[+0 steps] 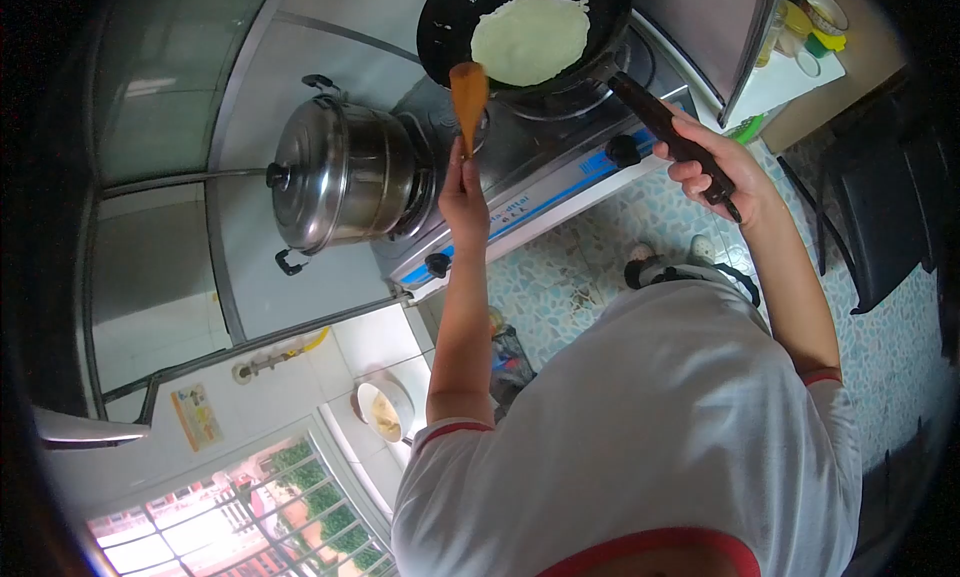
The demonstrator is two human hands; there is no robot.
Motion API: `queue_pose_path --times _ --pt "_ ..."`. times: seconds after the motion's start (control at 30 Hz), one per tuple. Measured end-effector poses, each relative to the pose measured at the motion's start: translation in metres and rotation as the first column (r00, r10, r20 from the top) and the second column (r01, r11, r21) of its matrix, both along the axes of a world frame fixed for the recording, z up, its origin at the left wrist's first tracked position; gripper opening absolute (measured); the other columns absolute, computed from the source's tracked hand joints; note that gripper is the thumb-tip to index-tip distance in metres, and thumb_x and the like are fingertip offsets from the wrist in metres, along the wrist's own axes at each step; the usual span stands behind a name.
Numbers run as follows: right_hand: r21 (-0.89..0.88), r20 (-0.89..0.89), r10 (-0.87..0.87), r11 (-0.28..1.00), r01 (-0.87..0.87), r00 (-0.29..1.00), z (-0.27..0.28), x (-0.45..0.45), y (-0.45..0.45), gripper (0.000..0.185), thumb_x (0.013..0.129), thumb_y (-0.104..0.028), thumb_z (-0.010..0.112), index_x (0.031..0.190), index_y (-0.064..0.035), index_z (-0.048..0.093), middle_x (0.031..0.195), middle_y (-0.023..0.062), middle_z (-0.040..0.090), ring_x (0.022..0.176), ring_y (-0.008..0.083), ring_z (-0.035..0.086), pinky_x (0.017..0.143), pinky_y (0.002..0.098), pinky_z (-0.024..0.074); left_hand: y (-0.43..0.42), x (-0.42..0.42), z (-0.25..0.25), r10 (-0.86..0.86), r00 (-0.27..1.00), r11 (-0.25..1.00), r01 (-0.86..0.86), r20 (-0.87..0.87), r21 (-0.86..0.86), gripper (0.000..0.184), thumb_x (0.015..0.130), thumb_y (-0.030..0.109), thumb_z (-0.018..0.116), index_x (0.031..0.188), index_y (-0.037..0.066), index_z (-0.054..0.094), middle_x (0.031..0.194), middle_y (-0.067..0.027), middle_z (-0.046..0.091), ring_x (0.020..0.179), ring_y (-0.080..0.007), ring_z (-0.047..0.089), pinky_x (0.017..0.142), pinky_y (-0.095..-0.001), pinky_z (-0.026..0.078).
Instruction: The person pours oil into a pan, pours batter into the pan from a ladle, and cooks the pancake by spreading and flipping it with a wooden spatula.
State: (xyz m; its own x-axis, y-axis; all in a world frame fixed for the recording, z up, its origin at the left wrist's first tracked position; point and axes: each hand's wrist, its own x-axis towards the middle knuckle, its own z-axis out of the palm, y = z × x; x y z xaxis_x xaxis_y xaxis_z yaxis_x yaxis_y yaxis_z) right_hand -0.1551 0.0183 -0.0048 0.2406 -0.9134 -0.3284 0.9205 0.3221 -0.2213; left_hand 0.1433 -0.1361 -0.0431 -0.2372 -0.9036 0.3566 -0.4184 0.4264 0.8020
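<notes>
And here we are at the stove [560, 190], with one black pan [447, 29] up at twelve o'clock in our view and one pale, thin flatbread [530, 39] lying inside it, edges a touch ragged! We've got two hands at work, one tool in each. Our left hand [465, 199], just above the centre, has its fingers clamped on one wooden spatula [468, 94], pinching its narrow end, while the broad end overlaps the pan's rim at the pan's seven o'clock; whether the two touch, we can't tell. Over to our right hand [715, 167], out at two o'clock: its fingers are closed around one dark handle [652, 114], which leaves the pan at the pan's four o'clock. At ten o'clock we see one shiny steel pot [350, 172], its one lid [305, 172] on, two black side grips showing. Count the knobs on the stove front: two, one [622, 151] below the pan handle, one [437, 265] beside our left forearm. Down at seven o'clock, one white bowl [399, 405] holds something pale yellow. Out at two o'clock, far beyond the handle, there's one more bowl [823, 12], and at three o'clock one black chair [885, 212]. And two shoes, ours, on the patterned floor [560, 312]!
</notes>
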Motion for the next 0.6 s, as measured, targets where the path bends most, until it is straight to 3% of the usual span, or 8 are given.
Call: queue_pose_path --times 0.03,0.07,0.37,0.43,0.47,0.5,0.53,0.6 --pt "0.002 0.006 0.003 1.0 -0.003 1.0 0.0 0.0 0.0 0.046 0.087 -0.016 0.05 0.13 -0.0222 0.035 0.085 0.0086 0.049 0.051 0.0065 0.042 0.038 0.0145 0.0332 -0.001 -0.001 -0.003 0.015 0.983 0.968 0.032 0.185 -0.249 0.034 0.089 0.014 0.05 0.121 0.004 0.049 0.083 -0.0052 0.064 0.063 -0.0081 0.054 0.056 -0.0219 0.042" --pt "0.006 -0.001 0.0 1.0 0.0 1.0 0.0 0.0 0.0 0.046 0.087 -0.016 0.05 0.13 -0.0223 0.035 0.085 0.0085 0.049 0.051 0.0064 0.042 0.038 0.0145 0.0332 0.0 0.001 -0.003 -0.008 0.983 0.974 0.049 0.183 -0.22 0.033 0.086 0.006 0.051 0.119 0.003 0.051 0.097 -0.013 0.063 0.073 -0.0147 0.06 0.064 -0.0249 0.046" --pt "0.026 -0.004 0.007 1.0 -0.007 1.0 0.004 0.003 -0.001 0.043 0.09 -0.016 0.047 0.129 -0.0219 0.033 0.085 0.0111 0.048 0.05 0.0061 0.041 0.035 0.0135 0.0325 0.047 0.057 -0.023 0.029 0.836 0.994 0.033 0.548 -0.102 0.031 0.084 0.006 0.053 0.115 0.005 0.055 0.083 -0.0204 0.06 0.065 -0.0129 0.057 0.059 -0.0244 0.044" --pt "0.029 -0.028 0.006 1.0 -0.006 1.0 0.002 0.001 -0.001 0.042 0.09 -0.015 0.047 0.129 -0.0216 0.033 0.086 0.0112 0.048 0.051 0.006 0.041 0.035 0.0132 0.0319 0.041 0.047 -0.025 0.068 0.977 0.981 -0.029 0.202 -0.19 0.032 0.09 0.015 0.046 0.12 0.004 0.05 0.074 -0.0036 0.061 0.058 -0.0071 0.047 0.053 -0.0218 0.041" --pt "0.037 -0.018 0.0 0.999 0.0 1.0 0.003 0.001 0.001 0.042 0.09 -0.015 0.047 0.129 -0.0215 0.033 0.086 0.0111 0.048 0.051 0.0059 0.041 0.035 0.0131 0.0317 0.042 0.046 -0.022 0.073 0.997 0.993 -0.069 -0.029 0.099 0.034 0.091 0.018 0.044 0.123 0.004 0.047 0.068 0.0012 0.052 0.055 -0.0045 0.041 0.049 -0.0191 0.035" --pt "0.045 -0.004 0.002 0.999 -0.002 1.0 0.004 0.002 0.002 0.042 0.09 -0.015 0.047 0.129 -0.0213 0.033 0.085 0.011 0.048 0.051 0.0059 0.041 0.035 0.013 0.0316 0.048 0.033 0.003 0.15 0.957 0.924 -0.047 -0.246 0.379 0.037 0.093 0.021 0.042 0.125 0.005 0.044 0.061 0.006 0.043 0.051 -0.0019 0.034 0.044 -0.0165 0.029" --pt "0.04 0.003 -0.004 0.999 0.003 1.0 0.005 0.002 0.0 0.042 0.09 -0.015 0.047 0.129 -0.0212 0.033 0.085 0.0109 0.048 0.051 0.0059 0.041 0.035 0.0128 0.0314 0.046 0.022 0.012 0.108 0.876 0.891 0.124 -0.47 0.437 0.04 0.093 0.025 0.041 0.129 0.008 0.039 0.059 0.0069 0.027 0.049 -0.0001 0.023 0.042 -0.0158 0.017" --pt "0.014 0.011 -0.003 1.0 0.003 1.0 0.004 0.001 -0.002 0.042 0.09 -0.015 0.047 0.129 -0.0215 0.033 0.085 0.0107 0.048 0.051 0.0058 0.041 0.035 0.0128 0.0314 0.033 0.008 0.017 0.094 0.761 0.858 0.264 -0.641 0.44 0.041 0.093 0.026 0.042 0.129 0.008 0.039 0.06 0.0073 0.029 0.049 -0.0007 0.023 0.042 -0.0165 0.017"
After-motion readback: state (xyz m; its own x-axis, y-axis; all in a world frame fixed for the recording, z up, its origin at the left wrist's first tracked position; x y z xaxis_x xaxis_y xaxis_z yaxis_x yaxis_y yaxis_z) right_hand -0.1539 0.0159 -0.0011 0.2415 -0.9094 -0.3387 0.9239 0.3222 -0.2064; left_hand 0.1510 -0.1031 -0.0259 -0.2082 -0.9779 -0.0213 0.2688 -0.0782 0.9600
